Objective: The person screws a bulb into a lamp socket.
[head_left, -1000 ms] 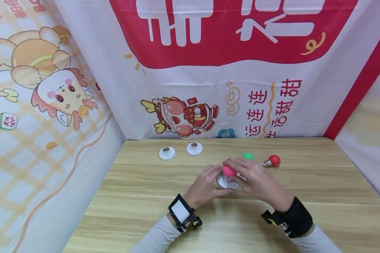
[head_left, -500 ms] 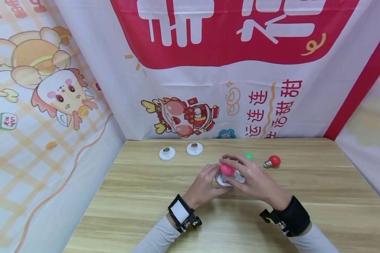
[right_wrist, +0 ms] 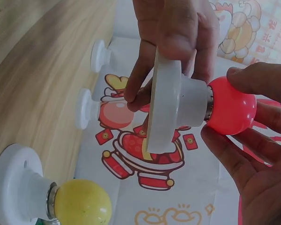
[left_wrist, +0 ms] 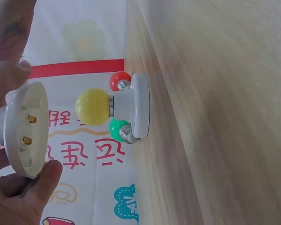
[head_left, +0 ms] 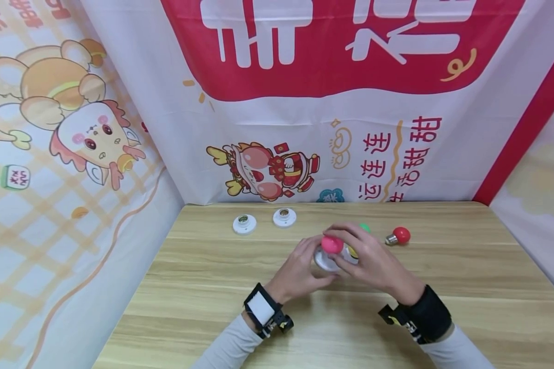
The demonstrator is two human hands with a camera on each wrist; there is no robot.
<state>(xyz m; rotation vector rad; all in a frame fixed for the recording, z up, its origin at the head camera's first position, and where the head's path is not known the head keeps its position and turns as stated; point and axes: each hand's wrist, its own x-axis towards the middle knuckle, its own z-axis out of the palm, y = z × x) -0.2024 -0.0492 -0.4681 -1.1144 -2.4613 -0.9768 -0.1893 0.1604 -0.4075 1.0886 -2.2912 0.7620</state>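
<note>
My left hand (head_left: 296,271) grips the rim of a white lamp socket (right_wrist: 165,103), held up off the table. A pinkish-red bulb (head_left: 332,244) sits in that socket, its metal collar just showing in the right wrist view. Thumb and fingers of my right hand (head_left: 374,264) pinch the bulb's round globe. Two brass contacts show on the socket's underside in the left wrist view. Below and to the right, a second white socket (left_wrist: 140,105) stands on the table with a yellow bulb (left_wrist: 92,107) in it, mostly hidden by my right hand in the head view.
Two bulbless white sockets, a left one (head_left: 244,224) and a right one (head_left: 284,218), stand near the table's back edge. A red bulb (head_left: 401,236) lies at the back right. Beside it is a green bulb (left_wrist: 117,130), partly hidden by my right hand in the head view.
Both hands have shifted slightly back and left with the socket and pinkish-red bulb. My right fingers have moved a little around the globe. Some of the yellow bulb now shows behind my right hand.
</note>
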